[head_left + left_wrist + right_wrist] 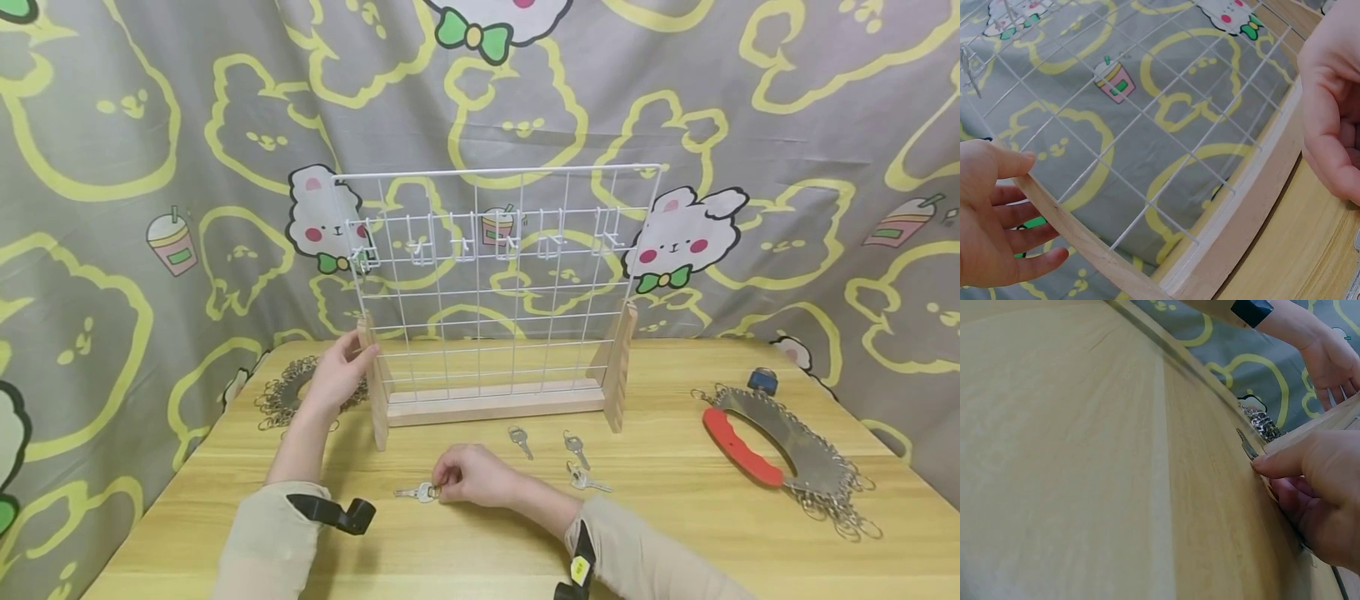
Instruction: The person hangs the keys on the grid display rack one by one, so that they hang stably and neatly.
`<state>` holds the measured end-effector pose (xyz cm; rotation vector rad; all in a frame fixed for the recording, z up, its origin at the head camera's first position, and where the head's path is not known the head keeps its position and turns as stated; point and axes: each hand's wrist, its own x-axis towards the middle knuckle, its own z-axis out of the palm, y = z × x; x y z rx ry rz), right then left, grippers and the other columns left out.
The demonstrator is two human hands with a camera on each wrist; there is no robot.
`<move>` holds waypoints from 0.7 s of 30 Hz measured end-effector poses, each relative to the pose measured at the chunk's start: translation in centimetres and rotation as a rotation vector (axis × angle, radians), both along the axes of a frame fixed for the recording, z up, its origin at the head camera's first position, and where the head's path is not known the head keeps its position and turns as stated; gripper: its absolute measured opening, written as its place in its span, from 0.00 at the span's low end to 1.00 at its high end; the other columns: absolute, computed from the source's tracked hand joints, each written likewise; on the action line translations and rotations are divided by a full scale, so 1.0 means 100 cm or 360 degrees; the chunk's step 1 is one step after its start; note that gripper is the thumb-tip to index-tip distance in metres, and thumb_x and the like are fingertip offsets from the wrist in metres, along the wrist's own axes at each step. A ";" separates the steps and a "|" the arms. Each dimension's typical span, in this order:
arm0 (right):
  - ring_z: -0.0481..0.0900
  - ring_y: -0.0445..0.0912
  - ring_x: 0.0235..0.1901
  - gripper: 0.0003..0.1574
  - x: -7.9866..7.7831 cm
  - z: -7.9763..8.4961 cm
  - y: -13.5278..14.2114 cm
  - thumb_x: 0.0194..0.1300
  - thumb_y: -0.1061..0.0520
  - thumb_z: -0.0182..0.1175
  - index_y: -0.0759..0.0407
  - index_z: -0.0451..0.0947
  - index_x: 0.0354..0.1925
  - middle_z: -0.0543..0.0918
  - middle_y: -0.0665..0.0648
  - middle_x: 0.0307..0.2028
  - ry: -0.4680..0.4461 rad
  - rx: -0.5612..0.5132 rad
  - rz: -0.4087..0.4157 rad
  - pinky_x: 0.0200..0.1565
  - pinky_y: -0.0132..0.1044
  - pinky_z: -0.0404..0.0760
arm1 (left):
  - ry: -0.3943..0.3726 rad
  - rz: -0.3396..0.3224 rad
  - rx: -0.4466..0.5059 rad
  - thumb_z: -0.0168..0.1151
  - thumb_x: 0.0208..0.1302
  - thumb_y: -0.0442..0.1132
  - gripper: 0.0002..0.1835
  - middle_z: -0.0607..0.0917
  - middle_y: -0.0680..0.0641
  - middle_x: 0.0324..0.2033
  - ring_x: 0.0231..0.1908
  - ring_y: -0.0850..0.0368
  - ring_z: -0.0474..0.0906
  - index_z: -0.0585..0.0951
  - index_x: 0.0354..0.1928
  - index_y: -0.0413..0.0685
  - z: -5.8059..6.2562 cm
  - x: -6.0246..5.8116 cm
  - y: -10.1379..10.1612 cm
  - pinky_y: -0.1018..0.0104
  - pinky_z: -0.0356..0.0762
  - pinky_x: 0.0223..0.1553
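A white wire grid rack (480, 293) with wooden feet stands on the table, a row of small hooks across its upper part. My left hand (341, 371) holds the rack's left wooden post (1079, 234), thumb in front and fingers behind. At the table before the rack, my right hand (476, 477) pinches the ring of a silver key (415, 492) between thumb and fingers; the key points left. Three more keys lie right of this hand: one key (519, 442) near the rack, another key (577, 449), and a third key (587, 478). Something silver (969, 72) hangs at the leftmost hook.
At the right lies a curved metal plate (783, 429) with a red handle (738, 450) and many small rings. A blue padlock (762, 381) is behind it. Another ringed metal piece (288, 392) lies behind my left forearm. A patterned curtain (247, 208) hangs behind the table.
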<state>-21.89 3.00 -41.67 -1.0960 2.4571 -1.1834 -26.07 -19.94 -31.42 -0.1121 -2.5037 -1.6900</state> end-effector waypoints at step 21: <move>0.68 0.33 0.28 0.07 0.000 0.014 0.001 0.64 0.62 0.56 0.56 0.72 0.28 0.71 0.43 0.26 0.0353 0.0304 0.0118 0.34 0.22 0.73 | 0.0002 -0.0004 -0.0017 0.50 0.70 0.42 0.31 0.60 0.34 0.66 0.64 0.39 0.57 0.54 0.69 0.37 -0.001 0.001 0.000 0.48 0.58 0.63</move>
